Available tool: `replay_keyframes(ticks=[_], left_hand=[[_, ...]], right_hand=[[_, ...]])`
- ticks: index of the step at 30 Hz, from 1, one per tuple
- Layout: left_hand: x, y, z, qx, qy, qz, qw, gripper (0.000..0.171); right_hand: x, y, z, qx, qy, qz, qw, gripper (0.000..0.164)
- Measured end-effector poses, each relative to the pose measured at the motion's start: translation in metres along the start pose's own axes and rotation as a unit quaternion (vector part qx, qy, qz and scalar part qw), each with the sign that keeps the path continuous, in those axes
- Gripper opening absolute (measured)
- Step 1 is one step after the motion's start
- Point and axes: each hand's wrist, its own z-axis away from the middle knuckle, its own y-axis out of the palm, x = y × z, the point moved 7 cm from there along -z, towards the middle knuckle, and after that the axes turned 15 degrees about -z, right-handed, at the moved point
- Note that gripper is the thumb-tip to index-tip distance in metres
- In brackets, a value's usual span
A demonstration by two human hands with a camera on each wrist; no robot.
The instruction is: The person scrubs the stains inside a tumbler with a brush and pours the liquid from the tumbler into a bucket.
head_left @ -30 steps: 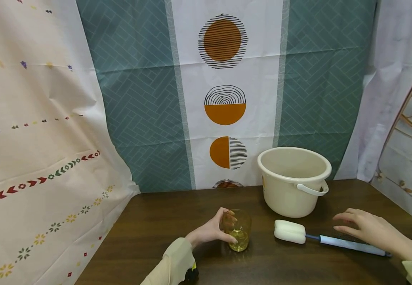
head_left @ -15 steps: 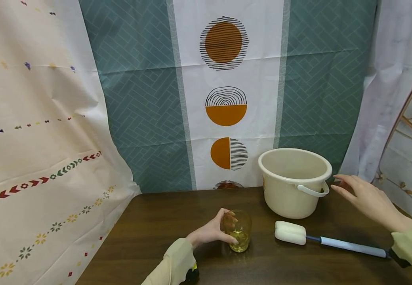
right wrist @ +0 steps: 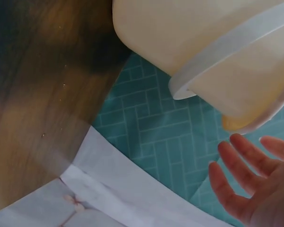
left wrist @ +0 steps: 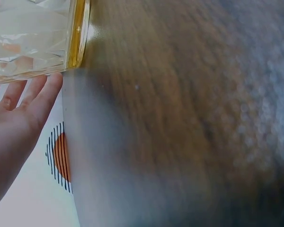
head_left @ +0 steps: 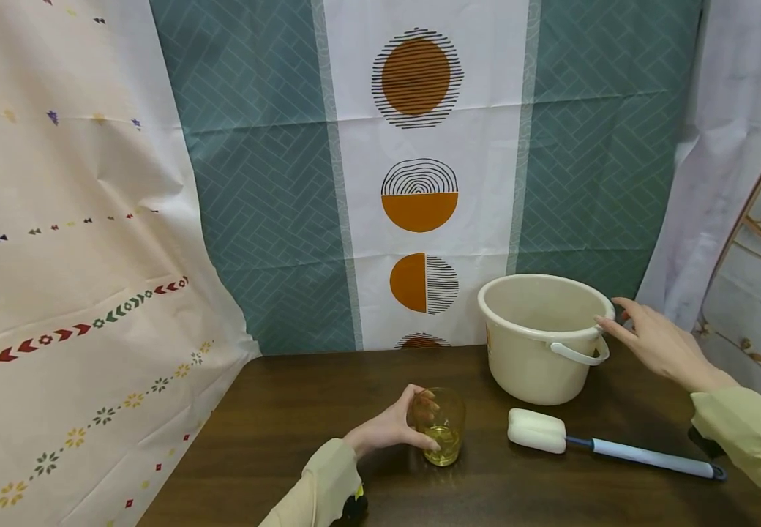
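Observation:
On the table, my left hand (head_left: 390, 428) grips an amber-tinted glass (head_left: 445, 439) with its thumb at the near side and fingers around the far side. Faceted glass walls (left wrist: 28, 33) fill the upper left corner of the left wrist view, with the fingertips against them. Beside the right rim of a cream bucket (head_left: 538, 359) is my right hand (head_left: 660, 340), thumb and fingers spread. In the right wrist view its fingers (right wrist: 236, 165) appear just off the bucket's rim (right wrist: 265, 120). Whether the thumb touches the rim cannot be told.
A sponge brush (head_left: 537, 430) with a blue handle lies in front of the bucket. The bucket's white carrying handle (head_left: 578, 355) hangs down its front right side. Patterned cloths (head_left: 262, 183) hang behind and beside the dark wooden table (head_left: 301, 388).
My right hand has moved up and left, from above the brush handle to the bucket's right rim. The left hand has stayed on the glass.

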Motion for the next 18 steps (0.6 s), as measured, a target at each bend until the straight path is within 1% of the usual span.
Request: replay_keyframes(ticks=[10,15,18], left_hand=[[0.001,0.001,0.001,0.002,-0.004,0.002,1.0000,0.069],[0.001,0.001,0.001,0.000,0.000,0.009,1.0000,0.068],[0.000,0.001,0.000,0.000,0.000,0.009,1.0000,0.069]], right_hand=[[-0.012,0.006,-0.020,0.032,0.026,-0.012,0.999,0.078],[-0.014,0.009,-0.028,0.040,0.024,-0.014,0.999,0.076],[-0.014,0.010,-0.030,0.042,0.025,-0.024,0.999,0.074]])
